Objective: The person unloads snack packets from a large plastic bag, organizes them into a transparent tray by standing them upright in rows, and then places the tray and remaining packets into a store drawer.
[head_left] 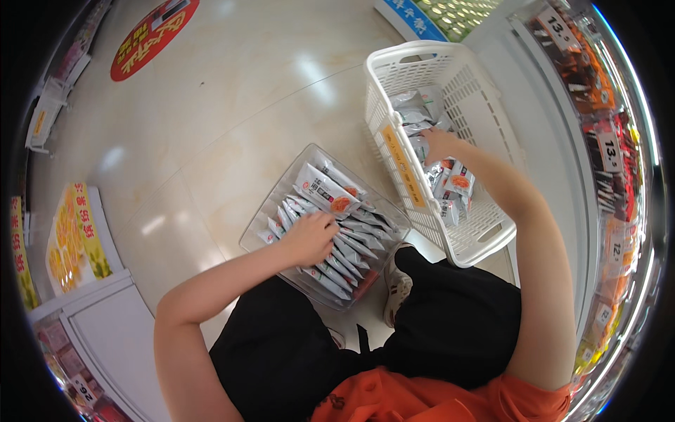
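Observation:
A clear plastic bin (pixel 254 238) stands on the floor in front of my knees, holding rows of upright silver-white snack packets (pixel 351 247). My left hand (pixel 311 238) rests among them, its fingers curled down on a packet; the fingertips are partly hidden. One packet with an orange picture (pixel 325 191) lies across the top of the rows, just beyond that hand. To the right, my right hand (pixel 441 145) reaches into a white slatted basket (pixel 484 105). Its fingers are apart over loose silver packets (pixel 415 107), and more packets (pixel 458 181) lie nearer me in the basket.
Shelves with hanging packets (pixel 610 151) rise close on my right, behind a white panel (pixel 545 126). At the left stands a white display unit (pixel 112 327). A red round floor sticker (pixel 153 36) is at the far left. My shoe (pixel 398 295) is beside the bin.

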Demonstrator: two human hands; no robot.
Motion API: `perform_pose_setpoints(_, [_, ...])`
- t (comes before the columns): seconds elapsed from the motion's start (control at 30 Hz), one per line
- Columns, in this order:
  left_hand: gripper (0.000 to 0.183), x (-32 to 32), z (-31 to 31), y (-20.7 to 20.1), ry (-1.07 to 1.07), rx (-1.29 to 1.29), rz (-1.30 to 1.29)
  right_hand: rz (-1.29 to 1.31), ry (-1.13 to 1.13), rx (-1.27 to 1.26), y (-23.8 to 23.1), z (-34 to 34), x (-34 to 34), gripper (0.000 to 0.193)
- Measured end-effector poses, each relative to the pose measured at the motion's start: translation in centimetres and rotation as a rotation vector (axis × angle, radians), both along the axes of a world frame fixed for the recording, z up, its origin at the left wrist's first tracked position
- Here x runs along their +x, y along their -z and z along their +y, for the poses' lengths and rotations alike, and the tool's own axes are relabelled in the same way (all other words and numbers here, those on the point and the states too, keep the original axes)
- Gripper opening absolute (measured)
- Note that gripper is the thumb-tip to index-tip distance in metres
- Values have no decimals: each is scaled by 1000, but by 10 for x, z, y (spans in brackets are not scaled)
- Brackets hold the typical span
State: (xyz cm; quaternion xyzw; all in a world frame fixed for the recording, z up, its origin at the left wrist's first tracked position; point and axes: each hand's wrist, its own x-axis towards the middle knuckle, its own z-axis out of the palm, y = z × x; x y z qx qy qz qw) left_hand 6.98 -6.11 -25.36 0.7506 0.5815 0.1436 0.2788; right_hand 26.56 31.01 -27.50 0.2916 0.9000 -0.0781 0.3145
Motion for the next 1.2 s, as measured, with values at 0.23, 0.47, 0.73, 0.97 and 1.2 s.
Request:
perform_pose_setpoints(0.23, [45, -14, 20, 12, -93, 64, 95, 139, 48, 111, 9, 7, 9, 48])
perform_pose_setpoints(0.47, [49, -15, 23, 10, -95, -15, 231, 408, 1110, -589, -22, -25, 12, 52])
perform_pose_setpoints(0.73, [33, -16, 43, 2, -141, -184, 130, 306, 860, -236, 18, -67, -2, 76])
perform_pose_setpoints(0.97, [28, -39, 36, -12, -272, -372, -253, 306, 1094, -373, -11, -47, 6, 49])
perform_pose_setpoints(1.2, [28, -55, 47, -62, -315, -470, -369, 1009, 1294, -854, -105, -14, 1, 19])
